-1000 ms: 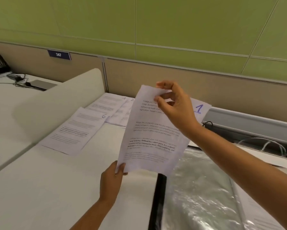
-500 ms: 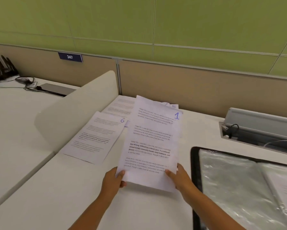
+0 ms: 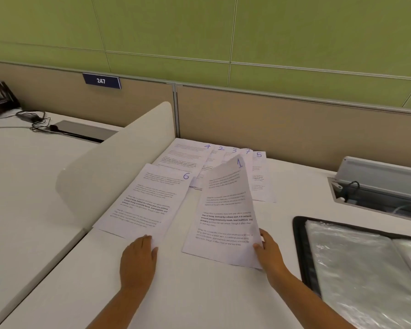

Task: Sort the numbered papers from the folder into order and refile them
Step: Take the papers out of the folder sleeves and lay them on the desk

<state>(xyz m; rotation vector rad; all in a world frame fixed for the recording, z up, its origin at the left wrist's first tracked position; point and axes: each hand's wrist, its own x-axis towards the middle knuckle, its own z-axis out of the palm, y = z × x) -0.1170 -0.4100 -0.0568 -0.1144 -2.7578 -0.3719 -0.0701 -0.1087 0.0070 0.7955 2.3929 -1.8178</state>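
The right hand [image 3: 269, 251] reached in from the lower right, forearm slanting across the white desk [image 3: 199, 293], and pinched the near right corner of the sheet marked 1 [image 3: 225, 217] between thumb and fingers. That sheet's near edge lay on the desk while its right side curled upward, the far corner lifted off the surface. The left hand [image 3: 139, 260] lay palm down with its fingers straight and together, the fingertips pressing the near edge of the sheet marked 6 [image 3: 145, 200], which sat flat just left of sheet 1. Beyond them, against the tan partition [image 3: 282, 124], a fanned row of sheets [image 3: 187, 157] overlapped, showing handwritten blue numbers 4, 2, 3, 7 and 5. All were thin white paper printed with grey text blocks. To the right, the open folder [image 3: 299, 245] had a black rim and glossy, crinkled clear plastic sleeves. A rounded cream divider [image 3: 111, 162] stood to the left.
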